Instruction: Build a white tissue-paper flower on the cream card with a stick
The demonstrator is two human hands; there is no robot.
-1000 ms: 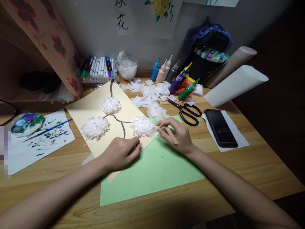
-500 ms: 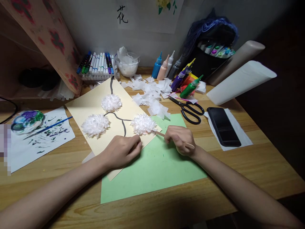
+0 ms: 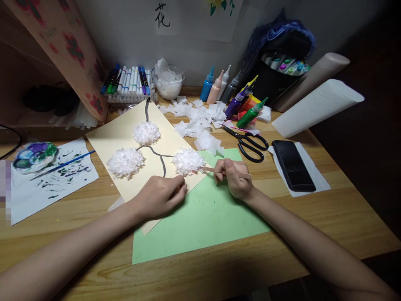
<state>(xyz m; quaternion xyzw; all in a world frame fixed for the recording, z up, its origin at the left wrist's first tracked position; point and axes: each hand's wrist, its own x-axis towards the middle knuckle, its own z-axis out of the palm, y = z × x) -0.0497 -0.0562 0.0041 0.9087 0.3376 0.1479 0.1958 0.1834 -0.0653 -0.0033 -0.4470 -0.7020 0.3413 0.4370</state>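
Three fluffy white paper flowers sit on a cream sheet with dark painted branch lines. My right hand grips a thin wooden stick, whose far end touches the edge of the right flower. Resting on the cream sheet below that flower is my left hand, its fingers curled; whatever they may hold is hidden. The left flower and the upper flower lie beyond my left hand. A green sheet lies partly under the cream one.
White paper scraps, black scissors and paint bottles are behind the sheets. A phone lies at the right. On the left are a paint palette and a blue brush. Markers stand at the back.
My right hand has turned and shifted slightly left and up, bringing the stick to a flatter angle. My left hand stays in nearly the same place.
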